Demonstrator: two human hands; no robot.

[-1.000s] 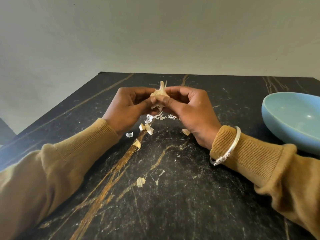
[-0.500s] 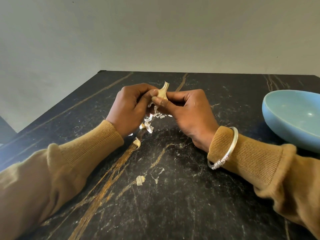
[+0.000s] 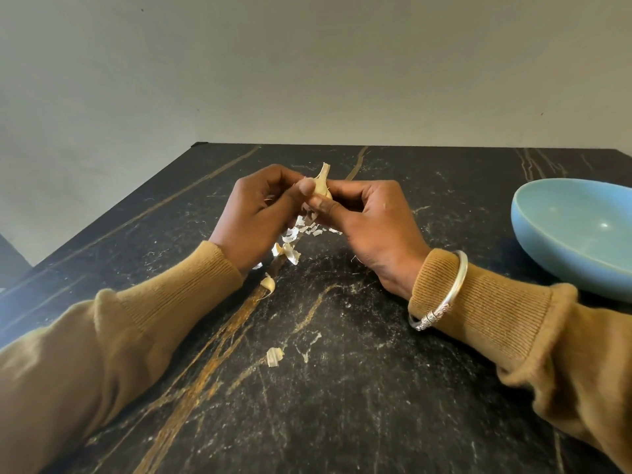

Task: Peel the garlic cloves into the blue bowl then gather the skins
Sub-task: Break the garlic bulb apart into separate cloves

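— What has changed in the last second?

— My left hand (image 3: pixel 260 217) has moved its thumb up and across onto the garlic (image 3: pixel 322 184). It was lower down the side before. My right hand (image 3: pixel 369 220) pinches the garlic from the other side, fingers curled behind it. I hold it above the table (image 3: pixel 342 422), towards the far middle, stem up.

— And what does that mean for the job?

— I think I'm still prying at skin. I see no clove in the part of the blue bowl (image 3: pixel 561 265) that shows, at the right.

— What else is around?

— Loose skins (image 3: pixel 290 249) lie under my hands, with one stray piece (image 3: pixel 274 356) nearer to me. A bangle (image 3: pixel 455 285) sits on my right sleeve. Nothing stands between me and the bowl, but the scattered bits will need sweeping together.
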